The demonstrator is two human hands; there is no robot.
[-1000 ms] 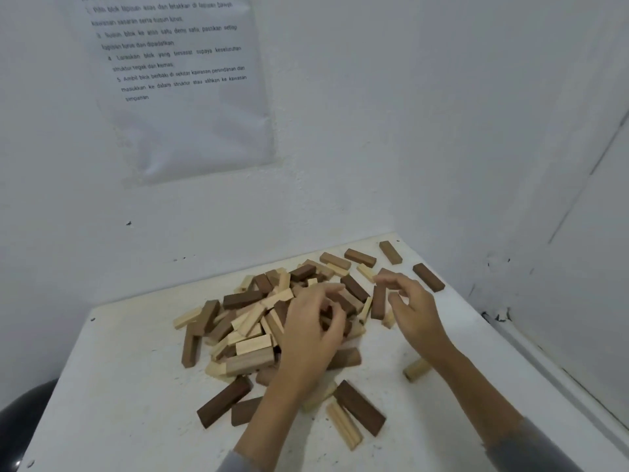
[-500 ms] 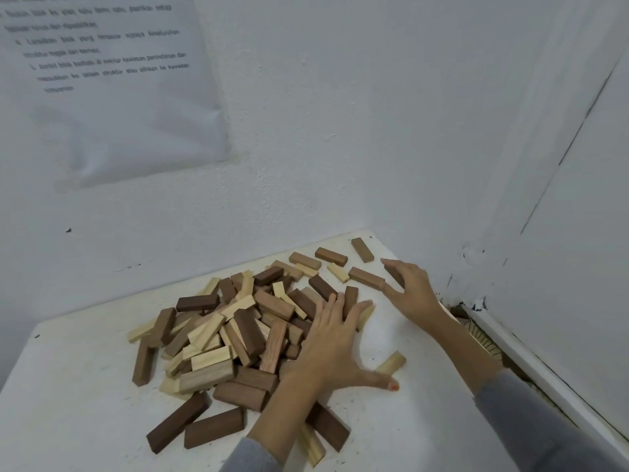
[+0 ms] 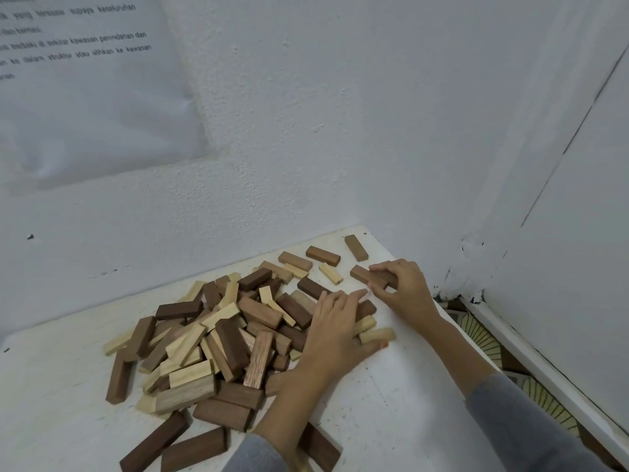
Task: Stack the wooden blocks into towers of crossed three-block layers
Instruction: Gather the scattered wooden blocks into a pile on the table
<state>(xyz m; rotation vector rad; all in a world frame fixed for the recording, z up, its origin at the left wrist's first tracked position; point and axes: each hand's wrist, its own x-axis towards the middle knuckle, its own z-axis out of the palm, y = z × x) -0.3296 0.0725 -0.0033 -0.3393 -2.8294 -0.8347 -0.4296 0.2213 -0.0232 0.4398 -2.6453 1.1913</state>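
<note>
A loose heap of dark and pale wooden blocks point(image 3: 231, 338) covers the middle of the white table point(image 3: 58, 396). No tower stands. My left hand point(image 3: 335, 330) lies flat, fingers spread, on the heap's right edge, covering some blocks. My right hand point(image 3: 403, 289) is at the far right of the table, its fingers and thumb closed around a brown block point(image 3: 366, 275) that rests on the table. A few single blocks point(image 3: 322, 255) lie apart near the back corner.
White walls close the table at the back and right, meeting in a corner. A printed sheet point(image 3: 85, 86) hangs on the back wall. Patterned floor point(image 3: 483, 338) shows past the table's right edge. Dark blocks point(image 3: 194, 449) lie near the front edge.
My left hand has flattened onto the right side of the heap. My right hand moved right to the corner area and closed on a brown block. The view shifted right.
</note>
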